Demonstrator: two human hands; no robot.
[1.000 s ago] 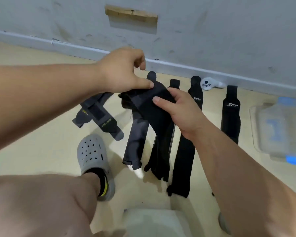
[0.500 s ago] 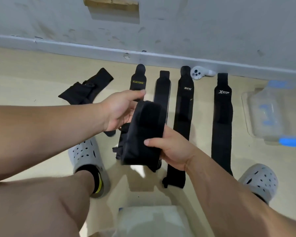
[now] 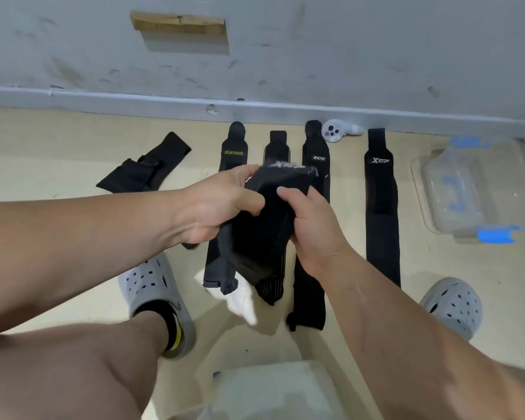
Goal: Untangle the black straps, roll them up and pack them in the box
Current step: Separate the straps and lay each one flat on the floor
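above the floor (image 3: 58,165), at the middle of the view, the held strap (image 3: 264,234) sits between both hands, doubled over on itself into a thick wad. the left hand (image 3: 222,207) grips its upper left edge, thumb and fingers curled round the fabric. the right hand (image 3: 312,234) clamps the right side, with the thumb pressed on the front face and the fingers wrapped behind.

judgement: the step in hand is rolling. this strap appears free of the others and partly wound. the next move calls for turning the roll further, keeping the edges square and the wind tight. the roll would then go to the clear box (image 3: 473,192), which stands with blue latches at the right, well apart from the hands. its contents are too blurred to tell.

four flat straps lie side by side on the floor, their far ends near the wall (image 3: 346,56). a tangled bundle (image 3: 143,171) lies to their left, not yet sorted.

writing noted:
- the xueying strap (image 3: 234,153) bears "xueying" in yellow.
- the xtep strap (image 3: 381,192) bears "xtep" in white.
- the third strap (image 3: 317,159) carries small white lettering, perhaps "mcyo"; the reading is not certain.
- the middle strap (image 3: 278,144) shows no legible mark and is partly hidden by the hands.
- white lettering on the top fold of the held strap is blurred and cannot be read.
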